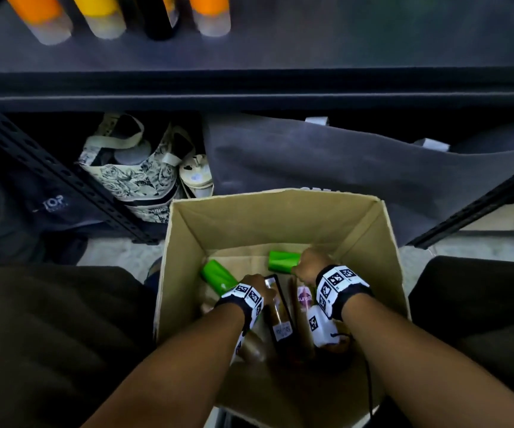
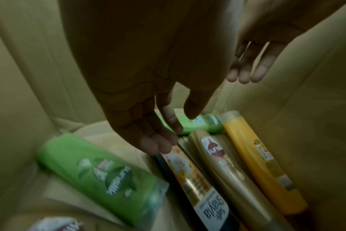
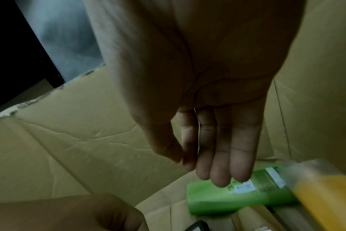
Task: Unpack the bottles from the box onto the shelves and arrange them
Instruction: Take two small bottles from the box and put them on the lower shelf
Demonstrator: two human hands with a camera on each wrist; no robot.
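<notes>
Both forearms reach down into the cardboard box (image 1: 280, 211); left hand (image 2: 148, 118) and right hand (image 3: 217, 140) hang loose-fingered, holding nothing. Below, bottles (image 2: 205, 176) lie flat: smooth, probably slippery plastic, best gripped mid-body. Beyond stands the shelf (image 1: 280, 57).

Box (image 1: 280, 217): one. Green bottles (image 2: 101, 175): two. Gold (image 2: 227, 171), yellow (image 2: 255, 156), black-and-gold (image 2: 198, 187) bottles: one each (more partly hidden).

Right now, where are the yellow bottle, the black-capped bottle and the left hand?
yellow bottle (image 2: 255, 157), left wrist view, middle of body.
black-capped bottle (image 2: 190, 176), left wrist view, front label.
left hand (image 2: 146, 81), left wrist view, palm.
</notes>
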